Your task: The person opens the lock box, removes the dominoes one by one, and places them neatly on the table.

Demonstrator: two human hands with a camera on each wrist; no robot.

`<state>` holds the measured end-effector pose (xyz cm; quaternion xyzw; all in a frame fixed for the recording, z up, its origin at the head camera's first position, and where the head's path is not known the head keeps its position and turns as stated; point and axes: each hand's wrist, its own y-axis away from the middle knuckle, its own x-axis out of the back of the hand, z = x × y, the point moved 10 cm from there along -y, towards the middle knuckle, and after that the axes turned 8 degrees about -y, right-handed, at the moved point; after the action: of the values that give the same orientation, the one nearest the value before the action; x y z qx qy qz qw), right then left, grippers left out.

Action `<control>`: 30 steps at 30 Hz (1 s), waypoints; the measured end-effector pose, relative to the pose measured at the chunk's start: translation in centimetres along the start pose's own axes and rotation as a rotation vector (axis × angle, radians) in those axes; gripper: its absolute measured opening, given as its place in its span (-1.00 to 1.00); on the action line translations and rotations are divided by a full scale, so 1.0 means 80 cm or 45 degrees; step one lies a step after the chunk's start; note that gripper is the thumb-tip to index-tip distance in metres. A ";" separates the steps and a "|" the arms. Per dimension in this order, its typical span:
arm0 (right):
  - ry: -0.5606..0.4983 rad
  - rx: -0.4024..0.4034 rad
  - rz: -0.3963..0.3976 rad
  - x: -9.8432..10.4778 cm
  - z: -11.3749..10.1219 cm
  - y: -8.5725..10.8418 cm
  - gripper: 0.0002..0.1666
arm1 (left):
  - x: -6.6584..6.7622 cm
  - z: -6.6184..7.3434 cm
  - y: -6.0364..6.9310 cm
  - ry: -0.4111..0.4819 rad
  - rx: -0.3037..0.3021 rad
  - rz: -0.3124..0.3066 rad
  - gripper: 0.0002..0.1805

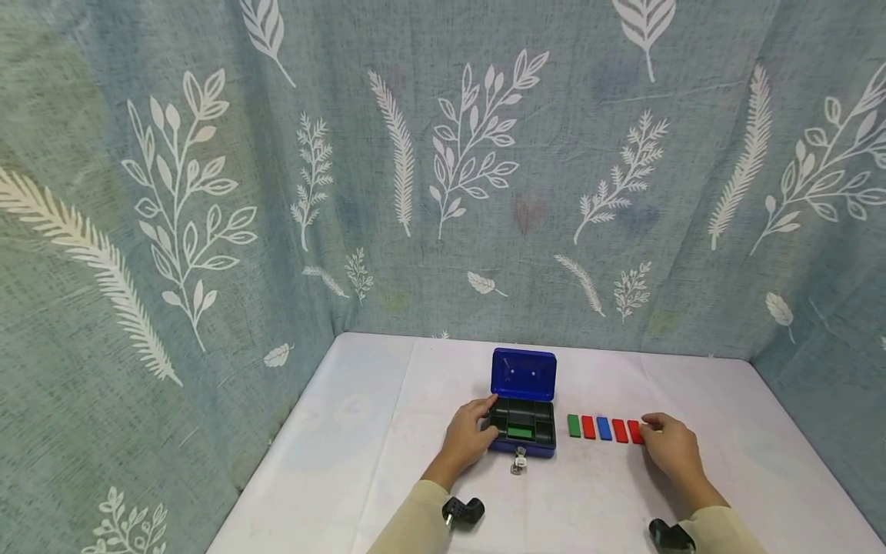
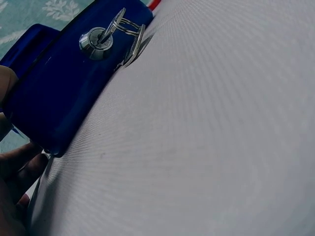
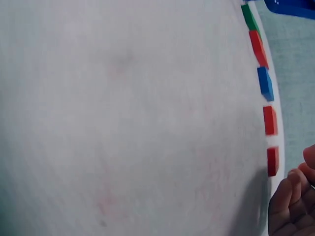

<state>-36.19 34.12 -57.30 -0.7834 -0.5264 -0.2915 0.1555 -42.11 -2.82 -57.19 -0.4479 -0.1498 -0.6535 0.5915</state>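
Observation:
A blue cash box [image 1: 522, 450] stands with its lid [image 1: 523, 374] raised, showing a black divided tray [image 1: 521, 413]. One green block [image 1: 520, 432] lies in the tray's front middle compartment. My left hand [image 1: 468, 437] grips the box's left side, thumb near the rim and fingers along the outer wall. Right of the box runs a row of flat blocks: green [image 1: 574, 425], red [image 1: 588, 427], blue [image 1: 604, 428], red [image 1: 620, 431] and, at the end, another red block [image 3: 272, 161]. Beside that end block is my right hand [image 1: 671, 450], fingers loosely bent, with nothing visible in them.
A key [image 2: 114, 25] sits in the lock [image 2: 93, 44] on the box front, and a second key [image 2: 136, 46] hangs from its ring. White cloth covers the table [image 1: 332, 462]. Behind it hangs a leaf-patterned curtain [image 1: 415, 292].

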 end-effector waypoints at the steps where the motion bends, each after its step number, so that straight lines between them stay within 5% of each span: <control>1: -0.002 0.014 -0.005 0.000 -0.003 0.002 -0.57 | 0.000 0.000 0.000 0.002 0.002 -0.001 -0.30; 8: -0.004 0.149 -0.018 -0.006 -0.034 0.013 -0.61 | -0.001 -0.001 -0.001 0.008 0.014 -0.009 -0.30; 30: -0.066 0.278 -0.094 -0.058 -0.090 0.031 -0.70 | 0.004 0.004 0.001 0.007 0.000 0.001 -0.30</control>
<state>-37.32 25.78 -54.41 -0.7491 -0.5875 -0.2176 0.2155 -41.86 -2.82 -56.76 -0.4463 -0.1481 -0.6544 0.5921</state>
